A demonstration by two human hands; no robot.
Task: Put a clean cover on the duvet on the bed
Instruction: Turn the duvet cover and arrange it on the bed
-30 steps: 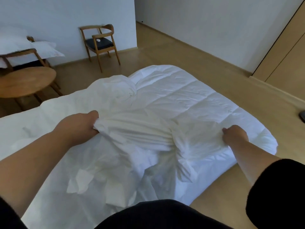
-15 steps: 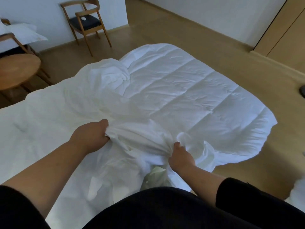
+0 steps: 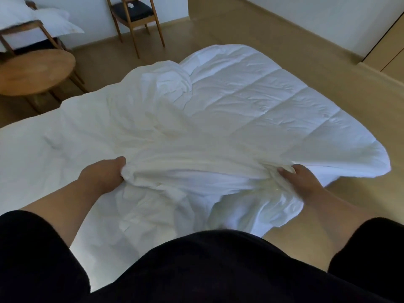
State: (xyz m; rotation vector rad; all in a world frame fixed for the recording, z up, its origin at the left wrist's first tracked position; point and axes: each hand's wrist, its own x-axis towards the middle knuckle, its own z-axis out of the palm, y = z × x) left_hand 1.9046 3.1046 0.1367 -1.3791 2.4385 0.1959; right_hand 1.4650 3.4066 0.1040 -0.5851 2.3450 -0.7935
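A white quilted duvet (image 3: 262, 106) lies spread over the bed, its right corner hanging past the edge. A thin, crumpled white cover (image 3: 175, 136) lies bunched over its near and left part. My left hand (image 3: 102, 174) grips a gathered fold of the cover at the left. My right hand (image 3: 302, 180) grips the same gathered edge at the right. The fabric stretches in a taut band between the two hands. More cover hangs in loose folds below them, towards my body.
A white bed sheet (image 3: 28, 154) shows at the left. A round wooden table (image 3: 32, 71) stands beyond the bed, with a wooden chair (image 3: 135, 16) against the far wall and white pillows (image 3: 43, 20) on another chair. Wooden floor (image 3: 317, 68) lies to the right.
My right hand moved from the duvet's right edge in to the middle, then out to the right again, drawing the gathered cover taut. The left hand kept its grip.
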